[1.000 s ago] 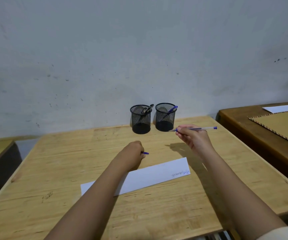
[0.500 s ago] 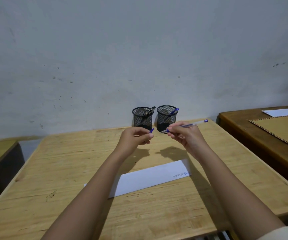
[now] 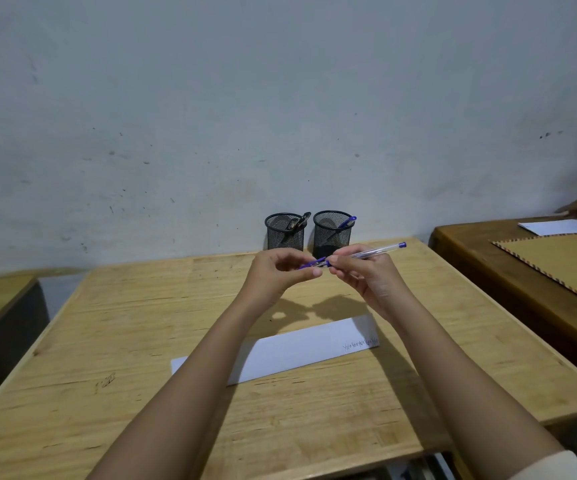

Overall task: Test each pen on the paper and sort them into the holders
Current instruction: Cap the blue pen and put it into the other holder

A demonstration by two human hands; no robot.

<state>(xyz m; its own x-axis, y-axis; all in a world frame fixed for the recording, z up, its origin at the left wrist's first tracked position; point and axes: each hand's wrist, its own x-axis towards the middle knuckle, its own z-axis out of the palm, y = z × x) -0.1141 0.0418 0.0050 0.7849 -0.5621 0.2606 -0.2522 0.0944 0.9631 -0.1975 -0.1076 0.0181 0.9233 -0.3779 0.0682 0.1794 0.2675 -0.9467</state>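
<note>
You are holding both hands above the wooden table point(image 3: 107, 323), fingertips almost touching. Your right hand point(image 3: 366, 277) is pinching a clear-barrelled pen point(image 3: 370, 252) between curled fingers and thumb, its blue end pointing up and away to the right of those fingers. Your left hand point(image 3: 278, 271) is pinching a small blue cap point(image 3: 309, 265) between thumb and forefinger. The cap is meeting the pen's writing end between the 2 sets of fingertips; whether it is seated there is unclear. Just beyond your fingers, 2 black mesh cups are standing side by side against the wall point(image 3: 280, 98): the left holder point(image 3: 285, 235) is carrying dark pens point(image 3: 299, 221), the right holder point(image 3: 332, 237) 1 blue pen point(image 3: 347, 222). Below your fingers and nearer to you, the white paper point(image 3: 300, 348) is lying flat on the table, scribbles point(image 3: 359, 344) marking its right end.
</note>
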